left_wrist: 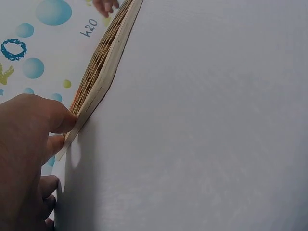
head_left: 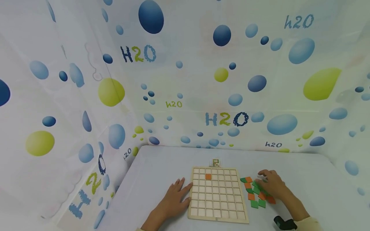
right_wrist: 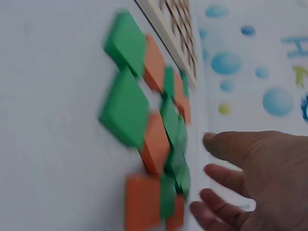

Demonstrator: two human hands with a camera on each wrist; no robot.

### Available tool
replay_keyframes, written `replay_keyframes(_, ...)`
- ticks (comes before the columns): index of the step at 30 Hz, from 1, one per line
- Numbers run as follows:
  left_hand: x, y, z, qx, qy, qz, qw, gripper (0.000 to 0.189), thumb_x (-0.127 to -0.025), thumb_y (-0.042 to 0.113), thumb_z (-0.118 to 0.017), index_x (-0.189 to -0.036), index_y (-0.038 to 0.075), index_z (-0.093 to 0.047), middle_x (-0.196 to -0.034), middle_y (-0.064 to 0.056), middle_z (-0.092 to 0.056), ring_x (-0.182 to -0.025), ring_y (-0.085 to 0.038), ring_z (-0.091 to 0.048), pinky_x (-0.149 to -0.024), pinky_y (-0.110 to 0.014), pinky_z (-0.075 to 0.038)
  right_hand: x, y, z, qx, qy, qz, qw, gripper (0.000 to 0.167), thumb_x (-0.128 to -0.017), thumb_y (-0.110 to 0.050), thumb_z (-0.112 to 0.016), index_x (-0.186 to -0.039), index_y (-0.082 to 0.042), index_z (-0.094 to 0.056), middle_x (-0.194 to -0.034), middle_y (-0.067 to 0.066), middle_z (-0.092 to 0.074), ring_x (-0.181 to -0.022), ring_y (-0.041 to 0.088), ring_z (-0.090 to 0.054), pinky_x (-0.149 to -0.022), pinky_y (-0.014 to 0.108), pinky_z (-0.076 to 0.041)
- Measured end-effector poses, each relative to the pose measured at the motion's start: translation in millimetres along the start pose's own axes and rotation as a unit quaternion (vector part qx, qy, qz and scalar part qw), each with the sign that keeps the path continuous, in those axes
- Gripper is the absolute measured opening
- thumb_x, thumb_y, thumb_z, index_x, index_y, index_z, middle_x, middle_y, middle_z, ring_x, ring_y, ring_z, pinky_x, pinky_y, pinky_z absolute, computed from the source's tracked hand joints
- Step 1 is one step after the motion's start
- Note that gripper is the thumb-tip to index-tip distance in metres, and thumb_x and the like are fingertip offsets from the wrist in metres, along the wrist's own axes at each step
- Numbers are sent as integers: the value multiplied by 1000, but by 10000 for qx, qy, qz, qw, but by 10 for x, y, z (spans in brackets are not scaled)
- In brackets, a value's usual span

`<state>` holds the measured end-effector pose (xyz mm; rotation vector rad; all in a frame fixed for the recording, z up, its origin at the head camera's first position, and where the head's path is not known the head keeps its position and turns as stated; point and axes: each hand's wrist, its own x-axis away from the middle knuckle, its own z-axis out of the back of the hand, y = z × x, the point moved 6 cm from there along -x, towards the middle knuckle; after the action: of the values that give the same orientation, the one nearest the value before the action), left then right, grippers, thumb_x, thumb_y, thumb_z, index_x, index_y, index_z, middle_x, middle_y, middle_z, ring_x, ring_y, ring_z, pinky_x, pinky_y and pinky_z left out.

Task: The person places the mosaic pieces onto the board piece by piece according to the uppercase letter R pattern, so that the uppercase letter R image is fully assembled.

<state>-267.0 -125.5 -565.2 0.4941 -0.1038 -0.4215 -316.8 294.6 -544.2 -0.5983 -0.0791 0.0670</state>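
Observation:
A wooden grid board (head_left: 216, 199) lies flat on the table, with one orange square tile (head_left: 208, 176) in a cell near its far side. My left hand (head_left: 174, 197) rests beside the board's left edge, fingers spread, and in the left wrist view its fingertips (left_wrist: 67, 120) touch the wooden rim. Right of the board lies a loose cluster of green tiles (head_left: 254, 204) and orange tiles (head_left: 251, 196). Over the far part of that cluster is my right hand (head_left: 271, 183), hiding some tiles. The right wrist view shows its fingers loosely bent, with nothing between them.
A small patterned card (head_left: 215, 162) lies just beyond the board's far edge. The white table (head_left: 162, 166) meets a curtain (head_left: 185, 122) printed with blue and green dots behind and at the left. A black device (head_left: 284, 223) sits by the right wrist.

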Motion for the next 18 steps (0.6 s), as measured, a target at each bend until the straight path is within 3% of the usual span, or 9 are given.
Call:
replay_keyframes(3, 5, 10, 7, 49, -10, -22, 10000, 58, -106, 43, -54, -160, 25, -48, -170, -22, -31, -159, -46, -25, -125, -69, -21, -16, 243, 92, -104, -307, -395, 9987, 51, -98, -32, -72, -128, 7, -60, -123, 32, -58, -112, 42, -59, -93, 62, -53)
replay_keyframes(8, 19, 10, 1, 77, -4, -66, 9999, 58, -105, 43, -55, -160, 24, -48, -170, -23, -32, -158, -47, -26, -124, -70, -21, -29, 409, 115, -319, -557, -705, 9954, 51, -97, -31, -73, -126, 9, -59, -123, 33, -58, -111, 42, -58, -95, 59, -54)
replay_keyframes(13, 19, 9, 10, 59, 18, -80, 9999, 58, -106, 43, -54, -160, 24, -48, -170, -22, -32, -158, -47, -26, -124, -70, -22, -69, 389, 118, -301, -280, -416, 9983, 38, -101, -21, -68, -122, 9, -62, -118, 29, -62, -109, 41, -60, -95, 60, -53)
replay_keyframes(18, 20, 2, 16, 75, 25, -88, 9999, 58, -106, 43, -54, -160, 24, -48, -170, -23, -32, -158, -47, -26, -124, -70, -22, -108, 375, 77, -285, -220, -317, 9988, 38, -99, -18, -69, -124, 10, -61, -118, 29, -63, -109, 42, -60, -96, 60, -53)
